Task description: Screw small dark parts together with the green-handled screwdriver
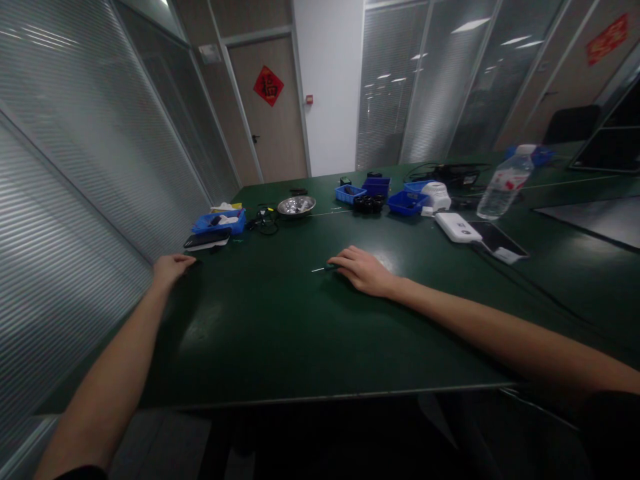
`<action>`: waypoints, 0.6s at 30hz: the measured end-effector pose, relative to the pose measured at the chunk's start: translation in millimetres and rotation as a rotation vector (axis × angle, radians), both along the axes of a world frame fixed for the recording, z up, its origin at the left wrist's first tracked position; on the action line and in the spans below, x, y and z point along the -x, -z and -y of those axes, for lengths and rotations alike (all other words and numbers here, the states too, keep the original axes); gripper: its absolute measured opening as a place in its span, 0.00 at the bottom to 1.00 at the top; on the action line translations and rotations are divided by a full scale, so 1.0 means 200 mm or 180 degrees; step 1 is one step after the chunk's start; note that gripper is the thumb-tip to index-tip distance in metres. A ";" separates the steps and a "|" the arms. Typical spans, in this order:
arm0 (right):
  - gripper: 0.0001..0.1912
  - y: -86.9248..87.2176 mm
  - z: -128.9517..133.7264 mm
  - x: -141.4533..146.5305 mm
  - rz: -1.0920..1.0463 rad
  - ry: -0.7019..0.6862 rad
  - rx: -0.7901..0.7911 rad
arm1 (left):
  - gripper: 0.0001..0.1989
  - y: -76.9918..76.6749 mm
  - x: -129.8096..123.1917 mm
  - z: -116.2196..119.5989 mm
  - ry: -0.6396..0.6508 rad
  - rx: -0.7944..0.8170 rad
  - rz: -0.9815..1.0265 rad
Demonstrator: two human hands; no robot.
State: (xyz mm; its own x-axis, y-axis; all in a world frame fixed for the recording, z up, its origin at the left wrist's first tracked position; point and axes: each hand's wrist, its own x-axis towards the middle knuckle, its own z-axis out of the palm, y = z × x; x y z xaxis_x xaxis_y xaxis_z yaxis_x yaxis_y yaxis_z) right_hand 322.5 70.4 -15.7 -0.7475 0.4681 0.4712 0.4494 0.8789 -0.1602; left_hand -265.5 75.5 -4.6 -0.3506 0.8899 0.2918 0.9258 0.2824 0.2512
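Note:
My right hand rests low over the middle of the green table, its fingers closed around the dark handle of a small screwdriver. The thin metal shaft points left, close to the tabletop. Near the table's left edge, my left hand has thumb and fingers pinched together. A small dark piece shows at those fingertips, too blurred to name. Just beyond that hand lies a dark phone-like slab on something white, beside a blue tray with small items in it.
A metal bowl and black cables lie toward the back left. Several blue bins stand farther back. On the right are a white power bank, a dark phone, a water bottle and a trailing cable.

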 end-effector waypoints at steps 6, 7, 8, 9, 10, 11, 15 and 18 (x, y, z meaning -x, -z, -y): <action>0.19 -0.01 0.01 0.00 0.0020 0.0018 -0.0007 | 0.15 -0.01 -0.06 0.00 -0.0088 0.0258 -0.0403; 0.19 -0.01 0.01 0.00 0.0011 0.0017 0.0005 | 0.15 -0.01 -0.08 0.00 -0.0013 0.0292 -0.0488; 0.19 -0.01 0.01 0.00 0.0001 0.0019 0.0015 | 0.14 -0.01 -0.10 0.00 0.0072 0.0324 -0.0569; 0.19 -0.01 0.00 0.00 -0.0003 0.0024 0.0021 | 0.13 -0.01 -0.13 0.00 0.0152 0.0346 -0.0647; 0.19 0.00 0.00 0.00 -0.0003 0.0032 0.0023 | 0.13 -0.01 -0.16 0.00 0.0217 0.0356 -0.0719; 0.19 0.00 0.00 0.00 0.0000 0.0038 0.0022 | 0.13 -0.01 -0.18 0.00 0.0268 0.0353 -0.0781; 0.19 0.00 0.00 0.00 0.0011 0.0039 0.0014 | 0.15 -0.01 -0.28 0.00 0.0304 0.0372 -0.0991; 0.19 0.00 0.00 0.00 0.0046 0.0040 0.0016 | 0.14 -0.01 -0.32 -0.02 0.0424 0.0396 -0.0900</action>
